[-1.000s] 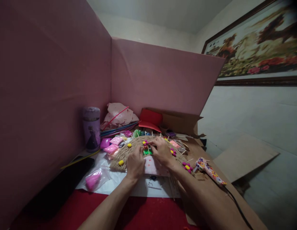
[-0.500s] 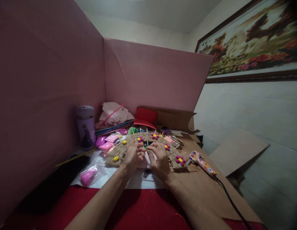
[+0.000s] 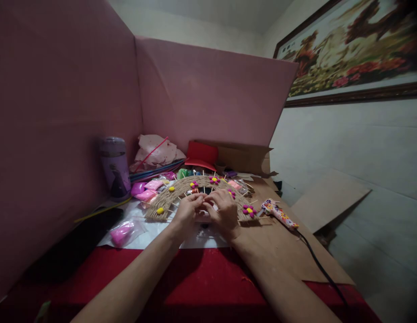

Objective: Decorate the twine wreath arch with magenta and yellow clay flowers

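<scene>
My left hand (image 3: 187,214) and my right hand (image 3: 224,213) meet over the inner edge of a twine-woven arch (image 3: 168,202) with thin sticks poking out of it. The fingertips of both hands are pinched together; whatever small thing lies between them is hidden. Magenta flowers with yellow centres, one of them a full flower (image 3: 249,211), sit along the middle and right of the arch. On its left part are a lone yellow oval (image 3: 160,211) and another yellow oval (image 3: 171,189).
A floral hot glue gun (image 3: 278,214) lies on cardboard (image 3: 275,251) at the right, its black cord trailing forward. Packets of pink clay (image 3: 146,196) and a purple bottle (image 3: 115,170) are at the left. One bagged pink lump (image 3: 121,233) rests on white sheeting. Pink panels rise behind.
My left fingers, loosely curled with the palm partly turned up before, have closed against my right fingertips. A bit of green seen near the fingers is now out of sight. The view has tipped slightly downward.
</scene>
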Demonstrator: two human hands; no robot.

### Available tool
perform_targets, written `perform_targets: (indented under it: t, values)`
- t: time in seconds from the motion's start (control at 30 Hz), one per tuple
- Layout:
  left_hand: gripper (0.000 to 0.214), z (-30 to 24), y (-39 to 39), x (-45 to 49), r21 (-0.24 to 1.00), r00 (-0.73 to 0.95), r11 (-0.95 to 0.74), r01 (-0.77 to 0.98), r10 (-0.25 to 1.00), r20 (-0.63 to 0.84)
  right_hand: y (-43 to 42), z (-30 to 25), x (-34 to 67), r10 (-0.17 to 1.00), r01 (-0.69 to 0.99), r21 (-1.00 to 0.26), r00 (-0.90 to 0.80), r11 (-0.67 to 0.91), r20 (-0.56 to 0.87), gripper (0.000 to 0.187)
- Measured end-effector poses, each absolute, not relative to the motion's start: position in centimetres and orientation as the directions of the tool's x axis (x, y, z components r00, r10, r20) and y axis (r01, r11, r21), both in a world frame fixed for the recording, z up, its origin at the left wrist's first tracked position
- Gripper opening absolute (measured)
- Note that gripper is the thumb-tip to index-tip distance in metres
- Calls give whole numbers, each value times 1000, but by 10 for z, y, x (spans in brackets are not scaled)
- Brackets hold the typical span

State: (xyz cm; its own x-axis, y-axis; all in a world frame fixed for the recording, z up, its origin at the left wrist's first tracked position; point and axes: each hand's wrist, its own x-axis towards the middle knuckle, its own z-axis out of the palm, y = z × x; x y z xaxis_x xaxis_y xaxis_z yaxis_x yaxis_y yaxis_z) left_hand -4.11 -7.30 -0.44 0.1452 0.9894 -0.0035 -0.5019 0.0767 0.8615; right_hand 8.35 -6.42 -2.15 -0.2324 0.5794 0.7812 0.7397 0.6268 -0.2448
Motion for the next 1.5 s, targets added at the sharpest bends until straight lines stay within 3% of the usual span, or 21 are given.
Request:
perform_targets:
  t: [0.2, 0.3, 0.37, 0.5, 0.57, 0.63, 0.73, 1.0, 1.17, 1.5]
  values:
    - [15, -9, -64, -51, 901, -98, 2, -435, 994, -50, -64, -13, 87, 586, 705, -278, -237, 653, 775, 11]
    - [13, -6, -65, -54, 903, -87, 3, -430, 995, -45, -73, 2, 102, 632, 705, -380, -124, 599, 765, 15]
    - [10, -3, -67, -54, 900, -43, 43, -435, 997, -69, -86, 9, 114, 740, 766, -414, -116, 491, 663, 21]
    - [10, 0, -70, -54, 906, 10, 104, -410, 994, -109, -121, 5, 126, 919, 934, -183, -241, 307, 311, 19]
    - [14, 1, -72, -52, 920, -4, 108, -377, 993, -118, -134, -3, 124, 943, 956, -86, -259, 282, 210, 9]
    - [18, 1, -72, -51, 932, -17, 107, -347, 993, -121, -142, -11, 121, 959, 968, -19, -244, 249, 148, 15]
    - [20, 0, -72, -50, 932, 7, 117, -343, 993, -122, -145, -16, 117, 973, 980, 25, -199, 197, 119, 25]
    - [19, -1, -71, -51, 932, 69, 167, -322, 986, -153, -140, -13, 112, 978, 988, 22, -156, 155, 139, 30]
    - [17, -1, -73, -50, 939, 69, 164, -302, 986, -150, -146, -6, 120, 977, 985, -36, -165, 171, 133, 30]
    - [19, -3, -78, -38, 994, 218, 43, -99, 976, -20, -188, 3, 160, 970, 895, -377, -237, 240, 54, 12]
